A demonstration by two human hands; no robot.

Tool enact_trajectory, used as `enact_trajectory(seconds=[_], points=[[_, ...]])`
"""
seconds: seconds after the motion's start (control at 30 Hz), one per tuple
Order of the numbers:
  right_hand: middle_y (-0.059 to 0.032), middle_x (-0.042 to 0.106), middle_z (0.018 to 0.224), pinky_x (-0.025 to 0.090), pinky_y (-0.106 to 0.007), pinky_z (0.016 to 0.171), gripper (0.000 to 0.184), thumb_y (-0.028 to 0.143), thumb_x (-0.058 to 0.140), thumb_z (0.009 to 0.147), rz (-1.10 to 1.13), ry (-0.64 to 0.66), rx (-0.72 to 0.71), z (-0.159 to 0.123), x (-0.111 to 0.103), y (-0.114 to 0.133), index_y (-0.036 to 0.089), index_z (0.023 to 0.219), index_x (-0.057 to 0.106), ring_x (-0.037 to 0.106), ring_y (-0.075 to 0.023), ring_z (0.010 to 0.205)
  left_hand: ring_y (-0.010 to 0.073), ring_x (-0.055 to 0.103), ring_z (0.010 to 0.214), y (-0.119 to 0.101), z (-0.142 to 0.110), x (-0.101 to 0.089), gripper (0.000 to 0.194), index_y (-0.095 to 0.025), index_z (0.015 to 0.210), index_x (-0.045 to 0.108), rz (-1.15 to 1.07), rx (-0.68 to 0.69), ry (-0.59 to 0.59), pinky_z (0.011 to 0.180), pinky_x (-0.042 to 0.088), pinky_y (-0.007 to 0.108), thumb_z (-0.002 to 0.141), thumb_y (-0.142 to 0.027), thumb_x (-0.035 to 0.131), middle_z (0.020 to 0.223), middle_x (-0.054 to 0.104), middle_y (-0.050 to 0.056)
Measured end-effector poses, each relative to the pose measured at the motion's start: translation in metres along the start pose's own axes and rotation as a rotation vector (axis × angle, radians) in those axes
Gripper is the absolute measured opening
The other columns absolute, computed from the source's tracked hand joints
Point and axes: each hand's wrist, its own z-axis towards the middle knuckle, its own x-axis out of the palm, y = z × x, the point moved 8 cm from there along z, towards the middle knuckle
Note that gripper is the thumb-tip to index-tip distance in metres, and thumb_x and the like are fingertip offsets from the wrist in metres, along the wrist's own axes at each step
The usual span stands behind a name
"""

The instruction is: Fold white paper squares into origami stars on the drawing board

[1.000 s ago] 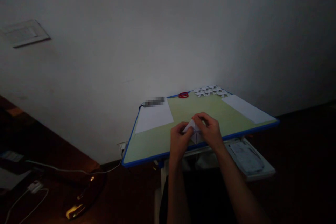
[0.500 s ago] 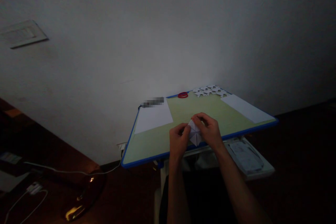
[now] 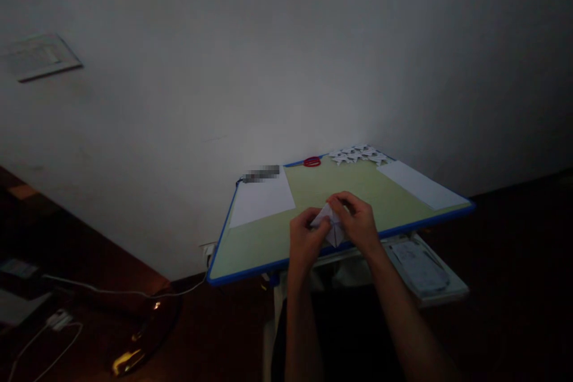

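Note:
Between my two hands, just above the near edge of the green table (image 3: 331, 185), is a small piece of folded white paper (image 3: 335, 234) with creases meeting near its middle. My left hand (image 3: 307, 237) pinches its left side, the thumb lying across the paper's face. At the upper right, my right hand (image 3: 358, 221) grips the paper with bent fingers and thumb. The fingers behind the paper are hidden. Several small folded white paper shapes (image 3: 356, 155) lie together at the table's far right corner.
Red-handled scissors (image 3: 312, 162) lie at the back edge. White sheets rest on the left (image 3: 262, 198) and right (image 3: 421, 184) of the table. A pulled-out drawer (image 3: 425, 271) juts below the front right edge. A wall (image 3: 286, 59) stands behind.
My left thumb has moved right over the paper, and a left flap of it now shows above that thumb. My right hand has hardly moved.

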Motion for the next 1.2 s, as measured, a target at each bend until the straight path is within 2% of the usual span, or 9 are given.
enact_trajectory(seconds=[0.37, 0.7, 0.83, 1.03, 1.2], points=[[-0.0012, 0.068, 0.079, 0.047, -0.029, 0.072, 0.02, 0.04, 0.067, 0.089, -0.018, -0.001, 0.003, 0.0, 0.0, 0.0, 0.02, 0.082, 0.07, 0.061, -0.0188, 0.078, 0.0142, 0.058, 0.065, 0.004, 0.001, 0.002, 0.014, -0.014, 0.082, 0.071, -0.045, -0.014, 0.036, 0.061, 0.046, 0.023, 0.075, -0.026, 0.07, 0.073, 0.067, 0.001], [-0.002, 0.069, 0.08, 0.049, -0.03, 0.073, 0.021, 0.04, 0.068, 0.087, 0.01, -0.026, 0.019, 0.001, -0.002, -0.001, 0.02, 0.083, 0.071, 0.063, -0.0196, 0.078, 0.0184, 0.065, 0.078, -0.004, 0.0, 0.003, 0.017, -0.015, 0.089, 0.073, -0.076, 0.006, 0.05, 0.073, 0.05, 0.026, 0.075, -0.023, 0.067, 0.082, 0.072, 0.003], [-0.0024, 0.07, 0.081, 0.049, -0.03, 0.071, 0.021, 0.04, 0.068, 0.087, 0.02, -0.076, 0.033, 0.001, -0.005, -0.002, 0.019, 0.084, 0.071, 0.063, -0.0195, 0.078, 0.0186, 0.065, 0.082, -0.004, -0.001, 0.007, 0.024, -0.015, 0.096, 0.072, -0.128, 0.023, 0.125, 0.075, 0.051, 0.025, 0.072, -0.018, 0.071, 0.088, 0.072, 0.004], [-0.0024, 0.071, 0.082, 0.049, -0.029, 0.07, 0.022, 0.041, 0.068, 0.087, 0.018, -0.117, 0.035, 0.001, -0.008, -0.002, 0.019, 0.084, 0.072, 0.064, -0.019, 0.077, 0.0193, 0.067, 0.085, 0.007, 0.0, 0.011, 0.03, -0.014, 0.104, 0.071, -0.151, -0.014, 0.163, 0.075, 0.052, 0.026, 0.079, -0.03, 0.077, 0.097, 0.073, 0.008], [-0.0029, 0.071, 0.082, 0.05, -0.03, 0.071, 0.023, 0.042, 0.069, 0.086, 0.03, -0.15, 0.04, 0.001, -0.011, -0.003, 0.019, 0.084, 0.071, 0.064, -0.0196, 0.077, 0.0192, 0.067, 0.082, 0.013, 0.001, 0.011, 0.034, -0.014, 0.103, 0.072, -0.142, -0.01, 0.146, 0.074, 0.053, 0.027, 0.079, -0.037, 0.079, 0.093, 0.074, 0.008]])
